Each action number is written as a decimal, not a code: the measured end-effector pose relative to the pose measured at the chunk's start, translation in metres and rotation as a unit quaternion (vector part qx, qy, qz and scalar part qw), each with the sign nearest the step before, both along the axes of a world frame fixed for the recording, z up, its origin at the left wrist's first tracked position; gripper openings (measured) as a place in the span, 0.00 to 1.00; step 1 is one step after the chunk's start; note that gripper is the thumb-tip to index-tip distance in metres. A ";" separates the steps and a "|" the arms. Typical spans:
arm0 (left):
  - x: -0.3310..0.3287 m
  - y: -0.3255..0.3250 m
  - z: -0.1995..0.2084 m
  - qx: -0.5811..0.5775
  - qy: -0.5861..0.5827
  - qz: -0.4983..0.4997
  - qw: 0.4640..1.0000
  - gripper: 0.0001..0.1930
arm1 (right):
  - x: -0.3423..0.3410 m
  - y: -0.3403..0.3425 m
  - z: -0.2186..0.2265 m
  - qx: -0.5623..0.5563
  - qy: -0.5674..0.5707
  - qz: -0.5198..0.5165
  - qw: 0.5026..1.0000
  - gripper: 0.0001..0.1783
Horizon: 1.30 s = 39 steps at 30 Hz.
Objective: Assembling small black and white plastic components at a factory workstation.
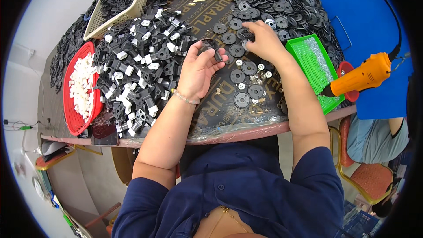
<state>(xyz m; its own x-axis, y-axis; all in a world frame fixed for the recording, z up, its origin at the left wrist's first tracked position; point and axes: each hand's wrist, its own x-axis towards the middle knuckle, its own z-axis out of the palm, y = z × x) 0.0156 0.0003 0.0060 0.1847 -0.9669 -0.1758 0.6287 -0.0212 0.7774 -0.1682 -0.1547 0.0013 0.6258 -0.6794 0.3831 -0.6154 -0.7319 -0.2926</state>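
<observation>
Head: black discs [237,76] (near hands [197,72] [266,42])

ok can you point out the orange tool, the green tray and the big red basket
orange tool [362,76]: head view, on the middle of its body
green tray [305,64]: head view, on its bare mesh floor
big red basket [79,126]: head view, on its near inner wall

A bare lane of dark board [194,22] stretches beyond the left hand [202,68], hemmed in by a heap of black-and-white parts [136,72] on 1 side and black discs [237,51] on the other. Another open patch lies between the forearms, near the table edge [238,134]. Past the right forearm [304,101], a green tray [304,61], orange power tool [363,75] and blue panel [346,15] obstruct passage.
</observation>
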 end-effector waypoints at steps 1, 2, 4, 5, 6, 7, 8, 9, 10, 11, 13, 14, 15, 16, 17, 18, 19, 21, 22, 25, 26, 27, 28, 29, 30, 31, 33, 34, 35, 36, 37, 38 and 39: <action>0.002 -0.001 -0.001 0.000 0.000 0.007 1.000 0.26 | -0.001 0.008 0.015 0.105 -0.038 0.007 0.994 0.31; 0.001 -0.001 0.000 -0.018 -0.003 -0.009 1.000 0.24 | -0.003 0.016 0.026 0.208 -0.075 0.010 0.975 0.32; -0.001 -0.002 0.000 -0.034 -0.005 -0.021 0.999 0.23 | -0.001 0.024 0.030 0.232 -0.113 0.051 0.965 0.30; -0.002 -0.002 0.001 -0.046 -0.012 -0.034 0.998 0.22 | 0.002 0.034 0.034 0.294 -0.199 0.090 0.931 0.29; -0.002 -0.001 0.000 -0.058 -0.020 -0.046 0.997 0.20 | 0.007 0.043 0.038 0.353 -0.282 0.129 0.883 0.27; -0.002 -0.001 -0.001 -0.057 -0.020 -0.044 0.997 0.20 | 0.013 0.051 0.041 0.358 -0.304 0.151 0.870 0.24; -0.003 0.000 -0.002 -0.058 -0.012 -0.040 0.997 0.21 | 0.015 0.055 0.042 0.359 -0.304 0.152 0.869 0.24; -0.003 0.000 -0.003 -0.060 -0.005 -0.036 0.998 0.21 | 0.016 0.059 0.044 0.348 -0.278 0.152 0.882 0.25; -0.002 -0.001 -0.003 -0.059 -0.005 -0.035 0.998 0.21 | 0.018 0.061 0.044 0.337 -0.253 0.152 0.894 0.25; -0.002 -0.001 -0.003 -0.058 -0.004 -0.038 0.998 0.21 | 0.020 0.062 0.043 0.353 -0.265 0.146 0.886 0.25; -0.002 -0.001 -0.004 -0.056 -0.002 -0.040 0.998 0.21 | 0.018 0.060 0.042 0.344 -0.260 0.144 0.891 0.24; -0.002 -0.001 -0.004 -0.055 0.006 -0.050 0.997 0.20 | 0.017 0.058 0.041 0.335 -0.254 0.142 0.896 0.22; -0.001 -0.001 -0.004 -0.055 0.015 -0.061 0.997 0.20 | 0.017 0.058 0.041 0.335 -0.254 0.143 0.896 0.22; -0.001 0.001 -0.002 -0.055 0.014 -0.059 0.997 0.20 | 0.017 0.058 0.041 0.328 -0.248 0.132 0.902 0.21; 0.000 0.002 0.001 -0.053 0.003 -0.069 0.996 0.20 | 0.017 0.058 0.040 0.320 -0.242 0.119 0.908 0.20; 0.000 0.002 0.004 -0.051 -0.007 -0.079 0.996 0.19 | 0.016 0.060 0.042 0.320 -0.242 0.120 0.908 0.20; 0.000 0.003 0.007 -0.051 -0.007 -0.078 0.996 0.19 | 0.015 0.063 0.047 0.257 -0.228 0.110 0.933 0.19; -0.002 0.004 0.010 -0.061 0.017 -0.097 0.993 0.20 | 0.014 0.064 0.048 0.193 -0.213 0.099 0.953 0.19; -0.001 0.004 0.009 -0.061 0.017 -0.097 0.993 0.20 | 0.014 0.061 0.044 0.106 -0.198 0.109 0.968 0.19; -0.002 0.004 0.004 -0.088 0.053 -0.136 0.985 0.20 | 0.013 0.057 0.042 0.037 -0.190 0.133 0.972 0.18; -0.005 0.004 0.001 -0.098 0.003 -0.122 0.988 0.19 | 0.012 0.056 0.043 0.053 -0.200 0.149 0.967 0.18; -0.007 0.004 -0.001 -0.108 -0.047 -0.109 0.987 0.18 | 0.010 0.052 0.042 0.053 -0.200 0.148 0.967 0.18; -0.007 0.004 -0.002 -0.107 -0.047 -0.110 0.987 0.18 | 0.008 0.047 0.042 0.171 -0.222 0.155 0.947 0.17; -0.009 0.004 -0.003 -0.105 -0.147 -0.073 0.981 0.17 | 0.006 0.046 0.042 0.286 -0.241 0.159 0.914 0.17; -0.010 0.004 -0.004 -0.102 -0.246 -0.035 0.963 0.16 | 0.004 0.047 0.045 0.288 -0.241 0.156 0.914 0.17; -0.011 0.004 -0.004 -0.091 -0.265 -0.015 0.960 0.14 | 0.001 0.048 0.050 0.323 -0.215 0.140 0.911 0.16; -0.010 0.006 -0.002 -0.074 -0.301 -0.030 0.950 0.13 | -0.001 0.050 0.059 0.383 -0.178 0.122 0.898 0.14; -0.008 0.007 -0.001 -0.058 -0.337 -0.042 0.939 0.13 | -0.002 0.053 0.062 0.384 -0.178 0.119 0.898 0.14; -0.008 0.008 0.003 -0.059 -0.336 -0.046 0.939 0.13 | -0.003 0.055 0.064 0.376 -0.178 0.120 0.902 0.14; -0.008 0.010 0.008 -0.060 -0.346 -0.046 0.935 0.13 | -0.004 0.057 0.065 0.368 -0.177 0.120 0.905 0.14; -0.009 0.011 0.009 -0.062 -0.356 -0.046 0.931 0.12 | -0.005 0.057 0.065 0.396 -0.190 0.125 0.890 0.13; -0.009 0.011 0.010 -0.062 -0.354 -0.050 0.932 0.12 | -0.007 0.056 0.065 0.396 -0.190 0.120 0.890 0.13; -0.010 0.010 0.009 -0.061 -0.341 -0.046 0.937 0.12 | -0.011 0.052 0.066 0.387 -0.169 0.114 0.899 0.13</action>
